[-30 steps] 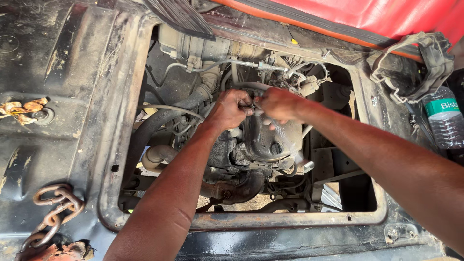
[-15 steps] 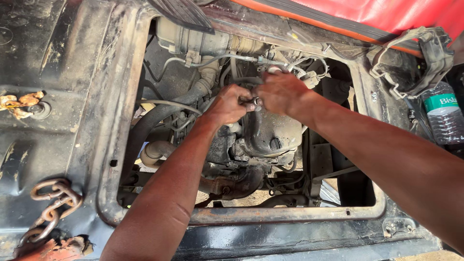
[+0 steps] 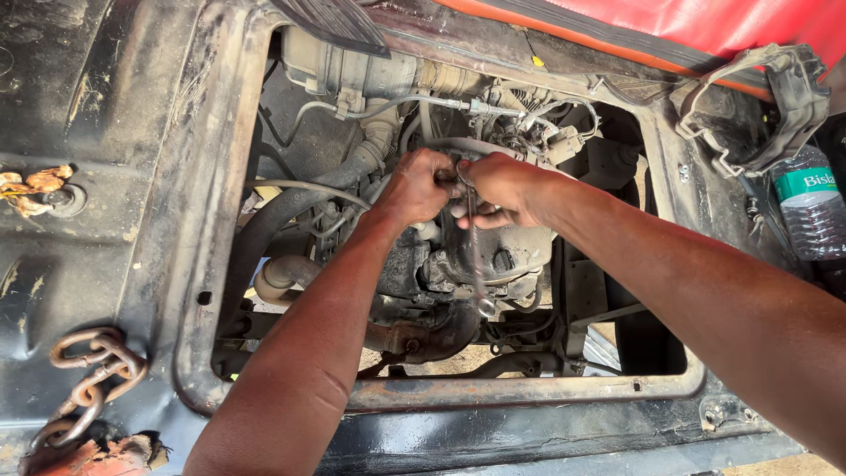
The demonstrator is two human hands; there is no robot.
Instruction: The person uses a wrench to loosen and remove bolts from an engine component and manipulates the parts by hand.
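I look down on a dark, rusted metal floor panel with a large rectangular opening cut into it. Inside the opening sits a grimy engine, with a thick black hose curving along its left side. A red cover runs along the top edge. At the far right stands a clear plastic bottle with a green label, just below a grey strap harness. A rusty chain lies at the lower left. Both my hands meet above the engine: my left hand is clenched around something I cannot make out, touching my right hand, which grips the top of a slim metal wrench hanging down over the engine.
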